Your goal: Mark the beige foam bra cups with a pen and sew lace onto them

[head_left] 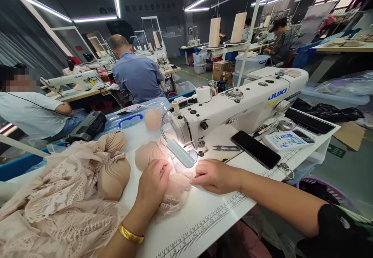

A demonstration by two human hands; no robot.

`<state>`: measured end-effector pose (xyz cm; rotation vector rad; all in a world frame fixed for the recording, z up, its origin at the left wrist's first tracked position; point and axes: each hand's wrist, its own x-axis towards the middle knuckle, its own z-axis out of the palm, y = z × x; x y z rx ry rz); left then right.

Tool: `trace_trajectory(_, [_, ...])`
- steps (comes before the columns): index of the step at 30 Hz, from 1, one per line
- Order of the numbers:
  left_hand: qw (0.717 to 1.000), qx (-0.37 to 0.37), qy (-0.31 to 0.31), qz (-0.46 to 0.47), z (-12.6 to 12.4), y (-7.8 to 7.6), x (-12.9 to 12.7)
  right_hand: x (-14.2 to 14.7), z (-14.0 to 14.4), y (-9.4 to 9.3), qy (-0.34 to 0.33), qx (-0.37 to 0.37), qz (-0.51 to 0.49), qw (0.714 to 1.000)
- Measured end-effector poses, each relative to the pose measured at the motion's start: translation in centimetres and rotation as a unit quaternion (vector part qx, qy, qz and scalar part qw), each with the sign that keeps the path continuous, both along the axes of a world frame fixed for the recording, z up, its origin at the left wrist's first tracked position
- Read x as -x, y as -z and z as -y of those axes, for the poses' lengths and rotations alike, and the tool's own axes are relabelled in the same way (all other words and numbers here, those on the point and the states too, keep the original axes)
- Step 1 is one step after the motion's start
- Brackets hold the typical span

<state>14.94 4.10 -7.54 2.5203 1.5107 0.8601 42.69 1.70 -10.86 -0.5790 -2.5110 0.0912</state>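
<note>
My left hand presses on a piece of pale pink lace fabric lying on the white sewing table, its fingers curled over the cloth near the needle. My right hand rests flat on the same fabric just right of the needle, fingertips pinching its edge. The white JUKI sewing machine stands behind both hands, with its gooseneck lamp shining on the work. A beige bra cup lies just beyond my left hand.
A heap of lace and stacked beige cups fills the table's left. Thread snips, a black phone and a control panel lie right of the machine. Other people sit at machines behind.
</note>
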Motion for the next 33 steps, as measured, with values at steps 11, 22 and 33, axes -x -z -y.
trace_trajectory(11, [0.963,-0.037,0.255,-0.081,2.4,0.5,-2.1,0.0,0.4,-0.3,-0.014,0.021,0.010,1.000])
trace_trajectory(22, [0.964,-0.008,0.255,-0.072,2.6,0.9,-2.2,-0.1,0.6,-0.6,0.021,0.039,0.044,0.998])
trace_trajectory(33, [0.962,-0.031,0.262,-0.065,2.5,1.4,-2.1,-0.2,0.7,-0.5,0.002,0.029,0.028,0.999])
